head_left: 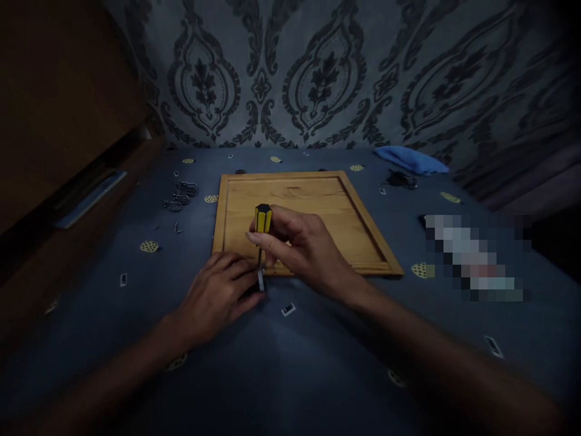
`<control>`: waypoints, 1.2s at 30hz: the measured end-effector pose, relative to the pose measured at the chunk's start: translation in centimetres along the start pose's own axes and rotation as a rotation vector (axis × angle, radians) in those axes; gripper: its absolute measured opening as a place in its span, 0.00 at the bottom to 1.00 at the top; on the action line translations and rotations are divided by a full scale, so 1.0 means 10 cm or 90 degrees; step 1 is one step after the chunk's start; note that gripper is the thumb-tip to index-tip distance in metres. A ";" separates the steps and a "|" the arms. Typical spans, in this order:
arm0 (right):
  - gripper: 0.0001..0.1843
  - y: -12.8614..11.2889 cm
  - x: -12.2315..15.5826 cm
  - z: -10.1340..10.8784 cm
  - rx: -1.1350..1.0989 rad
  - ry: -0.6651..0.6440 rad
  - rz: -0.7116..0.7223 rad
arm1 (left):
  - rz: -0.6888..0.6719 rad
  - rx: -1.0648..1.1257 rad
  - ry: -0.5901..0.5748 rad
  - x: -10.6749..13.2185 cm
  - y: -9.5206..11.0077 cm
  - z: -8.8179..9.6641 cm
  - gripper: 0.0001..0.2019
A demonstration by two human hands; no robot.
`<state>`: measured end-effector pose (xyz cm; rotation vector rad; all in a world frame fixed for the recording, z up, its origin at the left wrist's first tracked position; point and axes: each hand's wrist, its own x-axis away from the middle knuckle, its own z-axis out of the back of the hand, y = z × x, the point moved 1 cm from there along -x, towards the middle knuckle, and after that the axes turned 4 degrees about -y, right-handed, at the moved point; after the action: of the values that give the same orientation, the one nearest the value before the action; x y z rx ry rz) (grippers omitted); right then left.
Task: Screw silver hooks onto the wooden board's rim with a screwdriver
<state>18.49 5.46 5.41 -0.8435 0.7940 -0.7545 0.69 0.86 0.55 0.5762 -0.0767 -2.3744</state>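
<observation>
your right hand is clamped around the screwdriver, fingers wrapped on the yellow-and-black handle, the shaft standing almost upright with its tip down at the near edge of the wooden board. your left hand sits just to the left of it, fingertips pinched on a small metal fitting pressed against that same near edge. the two hands are close together, nearly touching at the tool tip. whether a screw is already seated under the tip is too small and dark to tell.

the board lies flat on the blue-covered surface, near its middle. a cluster of metal rings lies to the far left, well apart from the board, a blue cloth at the far right, and a small tag just near of your hands.

to do this well, i judge you want the shaft in line with the hole, not leaning toward you, and firm downward pressure before any twist so the tip does not slip out. pin the fitting flush to the edge with your left fingertips, but hold them beside the tip, not under it. the light is poor, so turn slowly and go by feel.
</observation>
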 end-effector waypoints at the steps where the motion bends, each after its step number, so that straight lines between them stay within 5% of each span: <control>1: 0.08 -0.01 0.02 -0.02 0.023 0.017 0.006 | -0.002 0.000 0.003 0.00 0.00 0.00 0.08; 11: 0.09 -0.02 0.11 -0.08 -0.006 0.079 0.001 | 0.013 0.097 0.023 0.01 -0.06 0.05 0.06; 19: 0.14 -0.01 0.10 -0.08 0.049 0.118 0.080 | 0.116 0.209 0.216 -0.34 0.02 0.57 0.09; 24: 0.12 -0.02 0.13 -0.04 0.079 0.128 0.111 | 0.014 0.211 0.208 -0.58 0.06 0.64 0.09; 27: 0.05 0.07 0.25 -0.02 0.109 0.106 0.090 | 0.035 0.226 0.203 -0.60 0.02 0.63 0.07; 36: 0.08 0.50 0.71 -0.11 0.242 0.044 0.139 | 0.089 0.240 0.158 -0.61 -0.01 0.64 0.06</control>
<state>22.33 1.51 -1.41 -0.3845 0.7587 -0.7119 1.98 4.18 8.67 1.0055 -0.4454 -2.1450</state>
